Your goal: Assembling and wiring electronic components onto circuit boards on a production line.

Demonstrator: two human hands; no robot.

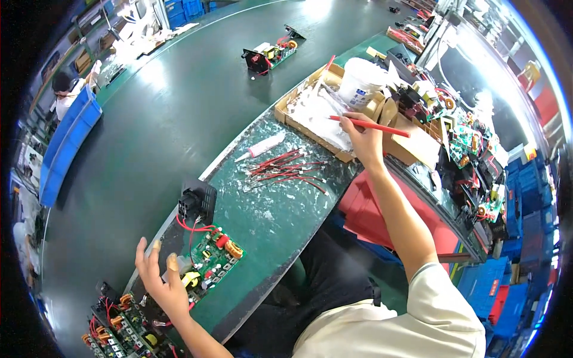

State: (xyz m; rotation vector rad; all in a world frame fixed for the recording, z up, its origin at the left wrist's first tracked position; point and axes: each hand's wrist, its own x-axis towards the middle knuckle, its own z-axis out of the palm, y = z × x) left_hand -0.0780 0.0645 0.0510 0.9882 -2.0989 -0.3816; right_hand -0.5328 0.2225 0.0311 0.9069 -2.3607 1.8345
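Head view: the right hand (365, 142) grips a thin red stick (369, 125), pinched near one end, its white-tipped end over a cardboard tray (298, 114) smeared with white paste, far right on the bench. The left hand (162, 279) is spread wide, fingers flat, pressing on a green board (210, 258) at the near left bench edge; red wires run from it to a black block (197, 200) just beyond.

To my eye the stick is being loaded with paste. It would go best to take a small amount, keep the stick level on the way across, and leave the left hand pinning the board so it cannot slide.

Between the hands lie a bundle of red leads (286, 168) and a white tube (262, 147) with a pink band. A white tub (360, 82) with a small blue-printed label stands at the tray's far right corner. Right of it is a brown carton (415, 147), then crowded green boards. Blue bins (67, 143) line the far left of the belt; another board unit (270, 56) sits far up the belt.
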